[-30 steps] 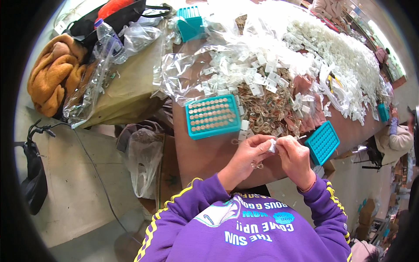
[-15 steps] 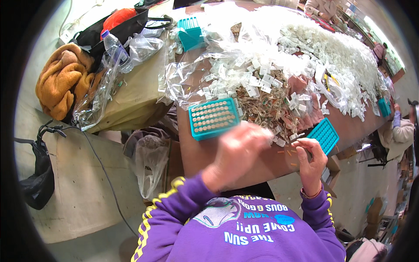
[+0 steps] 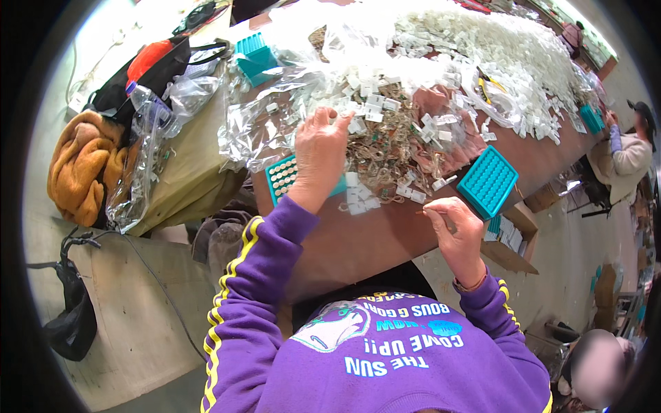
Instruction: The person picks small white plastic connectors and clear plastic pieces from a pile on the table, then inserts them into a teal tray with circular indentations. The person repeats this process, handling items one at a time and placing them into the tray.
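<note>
My left hand [image 3: 319, 151] reaches over the near left edge of a pile of small white plastic pieces [image 3: 375, 103], fingers apart. Its wrist partly covers a teal tray [image 3: 270, 195] holding rows of round pale pieces. At the near side of the pile, my right hand [image 3: 456, 227] pinches a tiny orange-brown sliver [image 3: 420, 212] between thumb and forefinger. Just beyond that hand lies a second teal tray [image 3: 487, 182] with rows of holes. Between the hands, a few white pieces [image 3: 359, 196] lie beside tangled brownish strands [image 3: 385, 155].
Stacked teal trays [image 3: 255, 60] stand at the far left by clear plastic film [image 3: 255, 124]. A bottle [image 3: 148, 107] and orange-brown cloth [image 3: 86, 168] lie left. Yellow-handled pliers [image 3: 490, 84] rest by the pile. An open carton [image 3: 520, 237] sits below the right edge; a co-worker [image 3: 623, 155] is beyond.
My left hand has moved away from the near middle, up and left to the pile's edge. White pieces now lie beside the left tray. The whole view has shifted with my head.
</note>
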Tool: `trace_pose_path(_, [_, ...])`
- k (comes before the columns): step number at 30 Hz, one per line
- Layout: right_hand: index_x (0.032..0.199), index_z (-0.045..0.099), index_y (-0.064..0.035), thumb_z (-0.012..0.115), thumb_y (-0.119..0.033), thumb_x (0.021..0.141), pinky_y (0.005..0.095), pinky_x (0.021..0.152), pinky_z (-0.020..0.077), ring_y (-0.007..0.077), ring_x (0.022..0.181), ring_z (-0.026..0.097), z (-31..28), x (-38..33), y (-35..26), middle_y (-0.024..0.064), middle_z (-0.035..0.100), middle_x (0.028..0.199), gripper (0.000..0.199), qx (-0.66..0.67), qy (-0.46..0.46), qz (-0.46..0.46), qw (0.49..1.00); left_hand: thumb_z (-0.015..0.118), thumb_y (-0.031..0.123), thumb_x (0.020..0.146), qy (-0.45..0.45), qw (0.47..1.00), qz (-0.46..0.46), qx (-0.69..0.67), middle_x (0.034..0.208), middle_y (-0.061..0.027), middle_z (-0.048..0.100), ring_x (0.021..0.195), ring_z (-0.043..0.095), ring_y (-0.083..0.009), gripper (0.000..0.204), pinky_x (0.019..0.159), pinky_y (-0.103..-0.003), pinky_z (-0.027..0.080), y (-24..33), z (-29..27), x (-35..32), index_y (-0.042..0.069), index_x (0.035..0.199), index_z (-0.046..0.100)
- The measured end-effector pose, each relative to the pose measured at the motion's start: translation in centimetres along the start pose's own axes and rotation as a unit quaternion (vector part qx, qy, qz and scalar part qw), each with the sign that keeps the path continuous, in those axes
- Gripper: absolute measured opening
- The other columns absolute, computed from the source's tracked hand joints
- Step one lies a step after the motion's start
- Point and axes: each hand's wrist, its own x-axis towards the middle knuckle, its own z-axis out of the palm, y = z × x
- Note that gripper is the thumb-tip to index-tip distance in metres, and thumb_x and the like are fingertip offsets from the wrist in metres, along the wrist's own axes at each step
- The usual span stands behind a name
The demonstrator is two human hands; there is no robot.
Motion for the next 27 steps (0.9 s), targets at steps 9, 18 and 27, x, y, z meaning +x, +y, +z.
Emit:
trace_pose_path(9, [0.091,0.065,-0.0013,0.068,0.001,0.085,0.0289,0.063,0.0516,0.0204,0.072,0.065,-1.4,-0.3,2.3,0.0102,0.066,0.084,0.007,-0.021,0.048,0.041,0.998,0.073,0.015,0.082,0.028,0.988,0.03,-0.146,0.098,-0.006,0.071,0.091,0.067,-0.023,0.011,0.084,-0.034,0.051,-2.4,-0.2,1.8,0.01,0.091,0.07])
trace_pose_path(18, [0.117,0.061,-0.0025,0.07,-0.012,0.084,0.0382,0.066,0.0508,0.031,0.07,0.064,0.6,4.8,6.3,0.0124,0.065,0.086,0.036,-0.181,0.003,0.032,0.983,0.057,0.009,0.096,0.038,0.7,-0.323,-0.636,0.104,-0.0133,0.065,0.093,0.066,-0.0198,0.025,0.084,-0.033,0.057,-1.3,-2.4,1.6,-0.003,0.119,0.055])
trace_pose_path(27, [0.116,0.064,-0.0002,0.066,-0.002,0.086,0.0225,0.066,0.048,0.0088,0.07,0.06,0.3,4.8,5.2,0.0046,0.067,0.08,0.03,0.095,-0.043,0.188,0.977,0.049,0.022,0.102,-0.035,0.109,-0.447,-0.887,0.124,-0.0217,0.056,0.126,0.05,-0.0379,0.035,0.106,-0.045,0.047,4.0,-4.1,-7.2,-0.003,0.126,0.047])
